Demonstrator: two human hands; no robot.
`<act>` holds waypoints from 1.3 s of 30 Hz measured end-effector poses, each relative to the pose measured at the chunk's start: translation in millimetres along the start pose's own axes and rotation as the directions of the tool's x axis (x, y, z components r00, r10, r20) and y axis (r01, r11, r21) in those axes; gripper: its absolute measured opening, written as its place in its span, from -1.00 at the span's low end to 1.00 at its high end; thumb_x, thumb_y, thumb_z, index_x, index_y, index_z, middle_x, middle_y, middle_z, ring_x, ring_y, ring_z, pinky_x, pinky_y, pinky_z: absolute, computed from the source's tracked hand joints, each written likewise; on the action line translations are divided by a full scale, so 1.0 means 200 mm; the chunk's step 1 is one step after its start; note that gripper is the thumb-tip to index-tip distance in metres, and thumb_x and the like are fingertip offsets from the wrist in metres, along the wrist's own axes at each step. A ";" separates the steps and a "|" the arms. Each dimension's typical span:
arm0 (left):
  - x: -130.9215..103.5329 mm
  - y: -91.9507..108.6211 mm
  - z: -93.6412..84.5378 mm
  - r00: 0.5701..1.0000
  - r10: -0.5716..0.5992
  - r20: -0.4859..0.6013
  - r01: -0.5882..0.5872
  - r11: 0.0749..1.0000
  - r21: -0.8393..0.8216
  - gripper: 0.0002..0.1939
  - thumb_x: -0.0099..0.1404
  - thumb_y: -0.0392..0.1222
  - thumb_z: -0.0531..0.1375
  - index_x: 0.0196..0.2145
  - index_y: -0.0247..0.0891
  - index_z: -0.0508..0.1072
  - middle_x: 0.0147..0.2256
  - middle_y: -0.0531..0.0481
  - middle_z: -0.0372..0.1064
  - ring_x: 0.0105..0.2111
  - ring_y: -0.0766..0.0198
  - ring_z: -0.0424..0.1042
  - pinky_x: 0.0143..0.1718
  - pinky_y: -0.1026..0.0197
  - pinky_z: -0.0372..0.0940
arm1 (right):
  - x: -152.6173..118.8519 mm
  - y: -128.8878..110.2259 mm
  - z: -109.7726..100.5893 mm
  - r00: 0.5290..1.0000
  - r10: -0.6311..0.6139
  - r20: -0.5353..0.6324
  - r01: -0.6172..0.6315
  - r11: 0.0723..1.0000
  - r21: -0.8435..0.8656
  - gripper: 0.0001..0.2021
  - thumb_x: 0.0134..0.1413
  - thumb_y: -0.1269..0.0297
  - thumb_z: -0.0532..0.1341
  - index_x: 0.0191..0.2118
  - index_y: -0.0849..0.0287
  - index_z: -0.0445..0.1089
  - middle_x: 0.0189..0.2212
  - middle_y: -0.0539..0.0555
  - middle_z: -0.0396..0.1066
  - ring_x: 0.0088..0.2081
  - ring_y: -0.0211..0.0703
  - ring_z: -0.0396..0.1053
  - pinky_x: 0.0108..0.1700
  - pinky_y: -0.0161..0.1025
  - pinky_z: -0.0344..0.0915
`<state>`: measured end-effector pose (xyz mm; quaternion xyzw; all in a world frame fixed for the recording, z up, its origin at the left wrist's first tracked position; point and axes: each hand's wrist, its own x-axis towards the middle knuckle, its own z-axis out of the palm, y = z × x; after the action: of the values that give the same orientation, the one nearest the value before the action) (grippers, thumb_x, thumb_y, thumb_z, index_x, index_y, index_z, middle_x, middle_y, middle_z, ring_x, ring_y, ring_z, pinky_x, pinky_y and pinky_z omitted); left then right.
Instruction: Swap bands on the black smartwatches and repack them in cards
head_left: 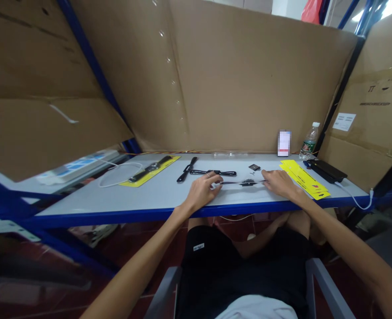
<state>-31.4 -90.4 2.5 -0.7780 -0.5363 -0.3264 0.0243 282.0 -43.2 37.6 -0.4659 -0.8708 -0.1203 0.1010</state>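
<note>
Near the table's front edge, a black spokeshave point(248, 182) is held level between my two hands. My left hand point(202, 190) pinches its left handle, and my right hand point(278, 182) grips the right end, where the fingers partly cover the handle. Just behind it lie a small dark square plate point(254, 167) and some tiny metal parts point(252, 173), too small to make out. Another black spokeshave point(227, 173) lies crosswise behind my left hand. A third spokeshave point(187, 169) rests at a slant to its left.
On the left, a black tool lies on a yellow card point(132, 183) beside a white cable point(107, 184). Yellow cards point(302, 177), a black case point(329, 171), a phone point(284, 144) and a water bottle point(309, 141) stand or lie right. Cardboard point(242, 88) walls the back.
</note>
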 end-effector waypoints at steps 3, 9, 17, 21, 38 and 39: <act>-0.02 0.00 -0.01 0.997 -0.029 0.075 0.027 0.999 0.029 -0.73 0.33 -0.21 0.16 -0.04 -0.11 0.53 -0.03 -0.06 0.52 -0.23 0.15 0.51 -0.21 0.17 0.33 | -0.05 -0.07 0.06 0.999 -0.011 -0.051 0.008 0.998 -0.062 -0.66 0.29 0.53 0.09 0.10 0.15 0.40 -0.08 0.31 0.54 -0.06 0.19 0.46 -0.11 -0.07 0.25; -0.04 0.04 0.00 0.988 0.013 0.152 -0.039 0.984 0.172 -0.59 0.42 -0.14 0.13 0.19 -0.11 0.45 0.05 -0.18 0.47 0.07 -0.03 0.42 0.01 0.04 0.34 | -0.06 -0.09 0.13 0.998 -0.003 -0.070 -0.004 0.995 -0.099 -0.70 0.30 0.50 0.08 0.02 0.14 0.45 -0.03 0.30 0.48 0.03 0.15 0.38 0.05 -0.04 0.25; -0.04 -0.01 0.05 0.985 0.099 0.139 -0.124 0.974 0.187 -0.60 0.51 -0.16 -0.01 0.21 -0.19 0.38 0.08 -0.25 0.45 0.11 -0.08 0.39 0.08 -0.06 0.30 | -0.07 -0.01 0.17 0.980 0.000 -0.198 0.040 0.979 0.200 -0.63 0.21 0.39 0.22 0.13 0.14 0.47 -0.03 0.19 0.49 0.05 0.07 0.38 0.13 -0.06 0.28; -0.04 -0.01 0.05 0.986 0.092 0.140 -0.119 0.973 0.196 -0.61 0.53 -0.21 -0.06 0.22 -0.21 0.35 0.06 -0.25 0.47 0.08 -0.06 0.41 0.05 -0.05 0.30 | -0.08 -0.01 0.16 0.973 0.013 -0.232 0.057 0.955 0.291 -0.65 0.26 0.32 0.23 0.13 0.13 0.48 -0.03 0.17 0.50 0.02 0.04 0.41 0.13 -0.06 0.31; -0.14 0.08 0.05 0.960 0.125 -0.250 -0.096 0.988 0.124 -0.57 0.54 -0.24 -0.06 0.29 -0.25 0.28 0.20 -0.30 0.32 0.16 -0.02 0.38 0.13 -0.06 0.33 | -0.09 -0.03 0.19 0.858 0.136 -0.495 -0.026 0.975 0.222 -0.61 0.45 0.25 0.01 0.21 0.23 0.40 0.04 0.30 0.47 0.07 0.17 0.34 0.14 0.02 0.30; -0.14 0.09 0.06 0.956 0.103 -0.274 -0.089 0.994 0.065 -0.58 0.53 -0.24 -0.05 0.28 -0.23 0.29 0.19 -0.28 0.34 0.15 0.00 0.39 0.12 -0.04 0.34 | -0.09 -0.03 0.18 0.847 0.146 -0.511 -0.011 0.966 0.258 -0.60 0.46 0.24 0.00 0.22 0.22 0.40 0.05 0.29 0.48 0.08 0.16 0.34 0.14 0.03 0.30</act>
<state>-16.5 -115.9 -16.7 -0.7489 -0.4975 -0.4163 0.1352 283.5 -49.6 -2.5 -0.4345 -0.7978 -0.1303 0.3971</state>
